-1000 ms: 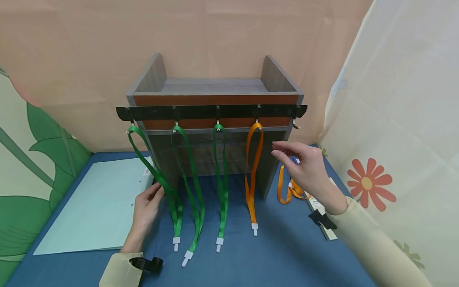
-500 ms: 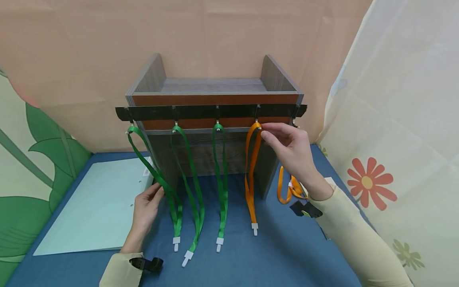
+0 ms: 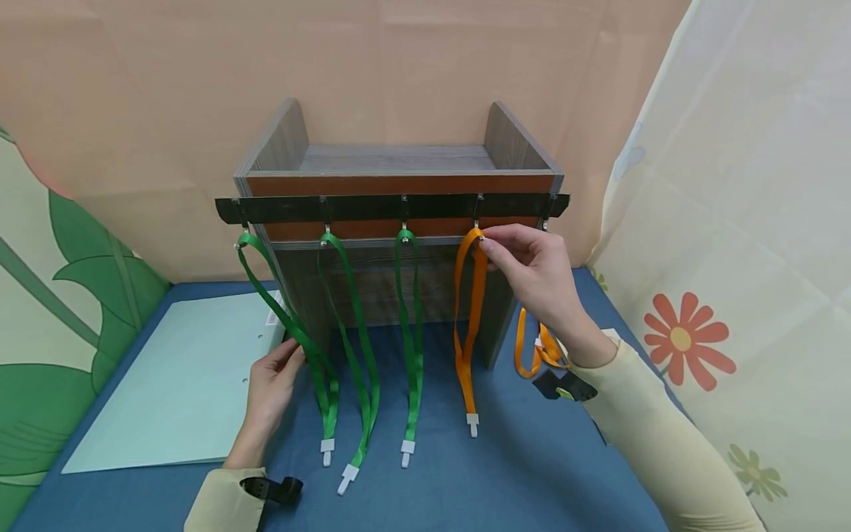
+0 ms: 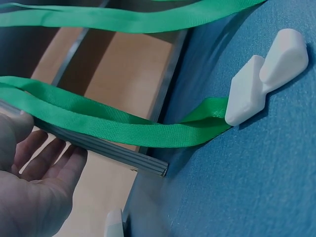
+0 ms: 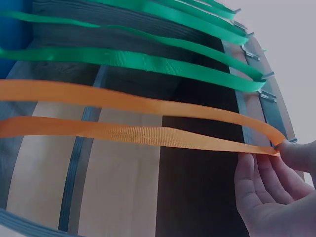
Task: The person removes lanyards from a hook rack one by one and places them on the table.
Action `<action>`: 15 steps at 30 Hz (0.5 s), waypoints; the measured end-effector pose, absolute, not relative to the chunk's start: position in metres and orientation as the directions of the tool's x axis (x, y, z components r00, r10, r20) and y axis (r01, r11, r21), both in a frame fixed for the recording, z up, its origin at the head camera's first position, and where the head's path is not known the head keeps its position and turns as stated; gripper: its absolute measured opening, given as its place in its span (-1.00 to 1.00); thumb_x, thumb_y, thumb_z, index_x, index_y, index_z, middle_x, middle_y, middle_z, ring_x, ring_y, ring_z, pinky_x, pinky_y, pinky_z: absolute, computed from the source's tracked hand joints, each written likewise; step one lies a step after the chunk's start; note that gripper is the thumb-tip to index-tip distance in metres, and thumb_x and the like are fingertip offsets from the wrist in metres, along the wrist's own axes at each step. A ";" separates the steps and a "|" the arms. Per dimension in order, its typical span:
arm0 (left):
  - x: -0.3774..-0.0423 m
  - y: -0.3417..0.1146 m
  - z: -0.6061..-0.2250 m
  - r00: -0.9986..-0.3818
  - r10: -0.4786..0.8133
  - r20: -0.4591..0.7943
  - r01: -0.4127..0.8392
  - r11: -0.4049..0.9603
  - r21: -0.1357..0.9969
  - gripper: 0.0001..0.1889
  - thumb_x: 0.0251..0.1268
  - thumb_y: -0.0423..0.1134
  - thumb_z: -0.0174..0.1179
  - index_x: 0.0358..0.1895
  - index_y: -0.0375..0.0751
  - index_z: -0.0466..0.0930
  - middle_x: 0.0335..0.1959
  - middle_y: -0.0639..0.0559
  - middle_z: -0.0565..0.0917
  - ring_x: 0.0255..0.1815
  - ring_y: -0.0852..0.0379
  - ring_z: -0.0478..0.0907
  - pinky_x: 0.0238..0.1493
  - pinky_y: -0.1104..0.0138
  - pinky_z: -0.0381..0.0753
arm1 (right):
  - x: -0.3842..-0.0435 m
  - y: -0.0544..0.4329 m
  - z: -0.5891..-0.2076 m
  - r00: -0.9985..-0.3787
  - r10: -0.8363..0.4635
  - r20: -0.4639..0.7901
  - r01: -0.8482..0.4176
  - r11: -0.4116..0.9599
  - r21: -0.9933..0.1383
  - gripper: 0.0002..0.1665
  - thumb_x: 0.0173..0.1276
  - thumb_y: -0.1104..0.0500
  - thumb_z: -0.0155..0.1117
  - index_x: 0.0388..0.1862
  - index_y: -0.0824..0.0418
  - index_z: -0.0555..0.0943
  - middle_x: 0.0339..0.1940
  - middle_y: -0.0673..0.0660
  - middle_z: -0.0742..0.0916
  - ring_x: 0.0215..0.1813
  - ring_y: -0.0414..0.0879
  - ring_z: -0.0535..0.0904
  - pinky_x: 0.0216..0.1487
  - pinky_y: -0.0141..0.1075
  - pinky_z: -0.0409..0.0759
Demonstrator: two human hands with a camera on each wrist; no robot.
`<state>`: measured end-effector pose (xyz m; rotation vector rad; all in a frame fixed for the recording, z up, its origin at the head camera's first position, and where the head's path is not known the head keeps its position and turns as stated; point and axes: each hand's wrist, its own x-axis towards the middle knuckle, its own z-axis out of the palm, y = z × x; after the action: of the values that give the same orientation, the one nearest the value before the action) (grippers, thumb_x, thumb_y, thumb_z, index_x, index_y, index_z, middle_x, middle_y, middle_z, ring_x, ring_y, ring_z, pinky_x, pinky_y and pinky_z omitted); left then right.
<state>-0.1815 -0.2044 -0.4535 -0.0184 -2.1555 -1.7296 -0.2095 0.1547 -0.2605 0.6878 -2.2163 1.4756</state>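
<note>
In the head view my right hand (image 3: 535, 277) pinches one strand of the hanging orange lanyard (image 3: 469, 355) just below its hook. The right wrist view shows the thumb and fingers meeting on the orange strap (image 5: 207, 143) at its top loop. Beside the leftmost green lanyard (image 3: 319, 369), my left hand (image 3: 272, 384) grips the front edge of the grey shelf's (image 3: 495, 310) left side panel. In the left wrist view, the thumb lies at the panel edge (image 4: 123, 155), with curled fingers on its outer side; the green strap (image 4: 148, 134) runs close by.
Two more green lanyards (image 3: 362, 369) hang from the black hook rail (image 3: 366, 207). Another orange lanyard (image 3: 528, 362) lies on the blue table at right, partly behind the right arm. A pale-green folder (image 3: 173, 384) lies at left.
My right hand has moved left and up to the hanging orange lanyard and now pinches its right strand, shifting it slightly right. My left hand has stayed in place.
</note>
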 end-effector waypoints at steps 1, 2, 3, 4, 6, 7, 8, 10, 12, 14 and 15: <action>-0.180 -0.203 -0.450 -0.928 -0.221 0.299 0.244 0.243 0.939 -0.71 0.40 -0.35 0.11 0.09 -0.44 0.57 -0.18 0.09 0.66 -0.25 0.29 0.57 -0.20 0.52 0.53 | -0.209 0.155 -0.260 -0.807 -0.178 0.563 -0.588 0.326 -0.740 -0.77 0.37 0.24 0.24 -0.05 0.32 0.66 -0.20 0.12 0.73 -0.26 -0.08 0.64 -0.18 -0.33 0.61; -0.178 -0.202 -0.448 -0.928 -0.218 0.303 0.248 0.246 0.937 -0.71 0.40 -0.36 0.10 0.09 -0.46 0.57 -0.18 0.08 0.67 -0.25 0.29 0.57 -0.20 0.52 0.53 | -0.208 0.155 -0.259 -0.808 -0.172 0.563 -0.586 0.326 -0.742 -0.77 0.37 0.24 0.25 -0.07 0.33 0.67 -0.22 0.12 0.74 -0.26 -0.08 0.64 -0.18 -0.33 0.61; -0.178 -0.201 -0.446 -0.927 -0.216 0.307 0.251 0.249 0.935 -0.71 0.40 -0.37 0.10 0.08 -0.48 0.56 -0.18 0.08 0.67 -0.25 0.30 0.57 -0.20 0.53 0.52 | -0.207 0.155 -0.259 -0.807 -0.165 0.566 -0.587 0.323 -0.742 -0.78 0.36 0.23 0.26 -0.09 0.33 0.67 -0.23 0.12 0.74 -0.26 -0.08 0.64 -0.19 -0.32 0.61; -0.178 -0.201 -0.447 -0.927 -0.217 0.306 0.250 0.249 0.936 -0.71 0.40 -0.37 0.10 0.08 -0.47 0.56 -0.17 0.09 0.67 -0.25 0.30 0.57 -0.20 0.53 0.52 | -0.206 0.155 -0.258 -0.805 -0.159 0.572 -0.590 0.321 -0.741 -0.79 0.35 0.24 0.26 -0.11 0.33 0.68 -0.25 0.12 0.74 -0.26 -0.08 0.64 -0.19 -0.32 0.61; -0.180 -0.203 -0.452 -0.928 -0.221 0.300 0.244 0.247 0.938 -0.71 0.41 -0.36 0.10 0.09 -0.44 0.57 -0.17 0.11 0.67 -0.24 0.31 0.57 -0.19 0.54 0.52 | -0.202 0.156 -0.255 -0.788 -0.151 0.597 -0.610 0.321 -0.725 -0.81 0.34 0.25 0.28 -0.13 0.33 0.68 -0.27 0.11 0.74 -0.28 -0.08 0.64 -0.21 -0.33 0.61; -0.182 -0.204 -0.455 -0.929 -0.222 0.296 0.240 0.246 0.939 -0.71 0.41 -0.35 0.10 0.10 -0.43 0.57 -0.17 0.13 0.67 -0.23 0.31 0.57 -0.18 0.54 0.52 | -0.200 0.157 -0.253 -0.775 -0.150 0.614 -0.625 0.322 -0.711 -0.82 0.33 0.27 0.28 -0.14 0.33 0.69 -0.28 0.10 0.74 -0.28 -0.08 0.64 -0.22 -0.33 0.61; -0.184 -0.206 -0.458 -0.930 -0.224 0.292 0.237 0.245 0.940 -0.70 0.41 -0.34 0.10 0.10 -0.41 0.57 -0.16 0.14 0.67 -0.23 0.31 0.57 -0.18 0.53 0.52 | -0.197 0.157 -0.251 -0.761 -0.150 0.632 -0.641 0.324 -0.695 -0.83 0.32 0.29 0.29 -0.15 0.34 0.69 -0.29 0.10 0.74 -0.29 -0.08 0.64 -0.23 -0.34 0.61; -0.188 -0.208 -0.466 -0.930 -0.234 0.284 0.228 0.238 0.944 -0.71 0.41 -0.32 0.11 0.11 -0.36 0.59 -0.17 0.16 0.67 -0.23 0.30 0.57 -0.17 0.52 0.52 | -0.191 0.159 -0.246 -0.730 -0.159 0.665 -0.675 0.324 -0.663 -0.84 0.30 0.32 0.30 -0.16 0.35 0.69 -0.30 0.09 0.74 -0.29 -0.08 0.64 -0.24 -0.35 0.61; -0.190 -0.210 -0.470 -0.929 -0.238 0.282 0.225 0.241 0.944 -0.70 0.41 -0.31 0.11 0.11 -0.35 0.59 -0.17 0.17 0.67 -0.22 0.29 0.57 -0.17 0.52 0.52 | -0.187 0.160 -0.240 -0.700 -0.165 0.695 -0.704 0.322 -0.633 -0.85 0.29 0.36 0.30 -0.17 0.37 0.69 -0.30 0.11 0.74 -0.29 -0.08 0.64 -0.25 -0.35 0.60; -0.191 -0.210 -0.471 -0.931 -0.236 0.280 0.222 0.243 0.944 -0.70 0.41 -0.30 0.11 0.12 -0.36 0.58 -0.18 0.19 0.66 -0.23 0.30 0.57 -0.18 0.52 0.52 | -0.182 0.161 -0.233 -0.682 -0.161 0.714 -0.720 0.321 -0.615 -0.84 0.28 0.39 0.29 -0.17 0.39 0.68 -0.31 0.14 0.74 -0.29 -0.08 0.65 -0.24 -0.36 0.60; -0.191 -0.210 -0.471 -0.932 -0.233 0.278 0.220 0.246 0.944 -0.69 0.41 -0.31 0.11 0.11 -0.38 0.57 -0.18 0.19 0.66 -0.23 0.30 0.57 -0.18 0.53 0.52 | -0.181 0.162 -0.229 -0.677 -0.158 0.719 -0.723 0.322 -0.611 -0.84 0.27 0.40 0.29 -0.17 0.40 0.68 -0.31 0.15 0.74 -0.30 -0.08 0.66 -0.22 -0.36 0.60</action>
<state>-0.1907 -0.2104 -0.4707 0.0122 -2.1633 -1.7301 -0.1809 0.1625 -0.2291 0.7739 -2.0475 1.3557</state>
